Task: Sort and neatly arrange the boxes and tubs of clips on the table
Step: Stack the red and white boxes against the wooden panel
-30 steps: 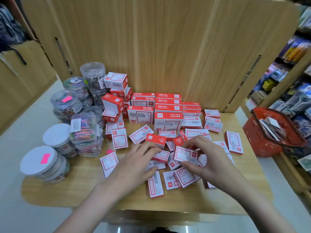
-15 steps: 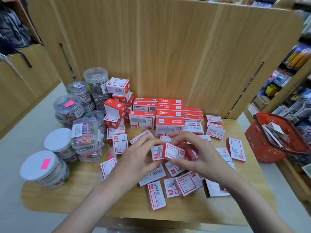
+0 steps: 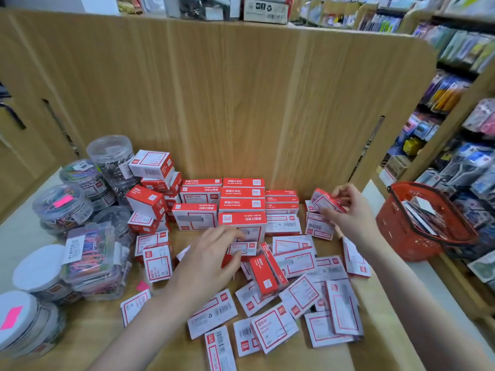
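A wooden tabletop [image 3: 88,333] backed by an upright wooden panel [image 3: 241,103] carries the boxes and tubs of clips. The right hand [image 3: 348,210], at the far right of the tabletop, pinches a small red-and-white box [image 3: 325,200] between thumb and curled fingers [image 3: 344,191], holding it raised and tilted just above the short stack of flat boxes [image 3: 318,227] beneath it. The left hand [image 3: 211,261] reaches into the middle of the tabletop with fingers loosely extended; its fingertips [image 3: 233,234] rest at a small white-faced box [image 3: 242,248] lying just in front of the large boxes, and whether they grip it cannot be told.

Against the panel, large red-and-white boxes [image 3: 242,204] stand in ordered rows and stacks. To their left, several cube-shaped boxes [image 3: 146,202] are piled unevenly, one [image 3: 151,164] on top. Near the middle and right, many small flat boxes [image 3: 294,298] lie scattered and overlapping, some face up, some on edge.

At the left edge, clear round tubs [image 3: 63,207] of coloured clips are stacked, with a taller tub [image 3: 112,162] of dark clips at the far end. A rectangular clear tub [image 3: 89,253] of coloured clips sits nearer, and two white-lidded tubs [image 3: 34,269] stand at the near left, one bearing a pink sticker [image 3: 10,317].

A red basket [image 3: 396,231] sits to the right of the tabletop, beside shelves [image 3: 460,129] of stationery.
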The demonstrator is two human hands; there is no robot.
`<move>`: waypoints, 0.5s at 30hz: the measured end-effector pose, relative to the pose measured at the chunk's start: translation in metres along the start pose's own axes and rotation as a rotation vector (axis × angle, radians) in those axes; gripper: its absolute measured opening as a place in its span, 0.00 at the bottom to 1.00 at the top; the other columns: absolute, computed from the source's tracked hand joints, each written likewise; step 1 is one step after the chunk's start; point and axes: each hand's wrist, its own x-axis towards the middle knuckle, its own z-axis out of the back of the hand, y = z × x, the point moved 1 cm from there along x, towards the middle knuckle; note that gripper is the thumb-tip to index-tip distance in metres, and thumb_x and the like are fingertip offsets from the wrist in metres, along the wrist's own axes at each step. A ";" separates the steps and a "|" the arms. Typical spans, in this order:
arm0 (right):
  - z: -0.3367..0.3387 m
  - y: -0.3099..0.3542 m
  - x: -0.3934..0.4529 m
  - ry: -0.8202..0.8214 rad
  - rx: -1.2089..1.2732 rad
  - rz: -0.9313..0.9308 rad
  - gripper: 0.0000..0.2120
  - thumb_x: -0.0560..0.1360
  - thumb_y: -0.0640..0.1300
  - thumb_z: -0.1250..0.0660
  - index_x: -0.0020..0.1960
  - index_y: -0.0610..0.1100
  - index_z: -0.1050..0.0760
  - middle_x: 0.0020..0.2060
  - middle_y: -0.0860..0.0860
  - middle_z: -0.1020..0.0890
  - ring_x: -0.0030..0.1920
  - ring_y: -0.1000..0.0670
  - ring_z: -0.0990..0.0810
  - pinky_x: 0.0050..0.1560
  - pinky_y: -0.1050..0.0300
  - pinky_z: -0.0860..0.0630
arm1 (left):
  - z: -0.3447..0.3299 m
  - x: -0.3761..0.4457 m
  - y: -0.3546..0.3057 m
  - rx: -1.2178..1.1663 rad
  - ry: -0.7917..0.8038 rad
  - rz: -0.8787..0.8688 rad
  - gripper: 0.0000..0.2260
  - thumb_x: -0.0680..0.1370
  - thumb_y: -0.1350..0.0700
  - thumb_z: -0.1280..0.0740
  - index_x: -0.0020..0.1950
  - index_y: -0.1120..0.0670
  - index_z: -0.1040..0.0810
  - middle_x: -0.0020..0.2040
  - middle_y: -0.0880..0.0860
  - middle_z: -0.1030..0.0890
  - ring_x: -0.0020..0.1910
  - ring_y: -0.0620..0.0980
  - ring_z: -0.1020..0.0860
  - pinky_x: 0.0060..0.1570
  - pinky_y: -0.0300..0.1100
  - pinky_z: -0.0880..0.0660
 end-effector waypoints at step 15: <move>-0.025 0.045 -0.058 0.551 -0.296 0.407 0.13 0.71 0.57 0.33 0.49 0.50 0.22 0.46 0.55 0.21 0.47 0.59 0.27 0.48 0.71 0.34 | -0.009 -0.008 0.008 0.033 0.030 0.054 0.21 0.73 0.39 0.44 0.54 0.51 0.22 0.51 0.43 0.21 0.51 0.42 0.25 0.51 0.41 0.29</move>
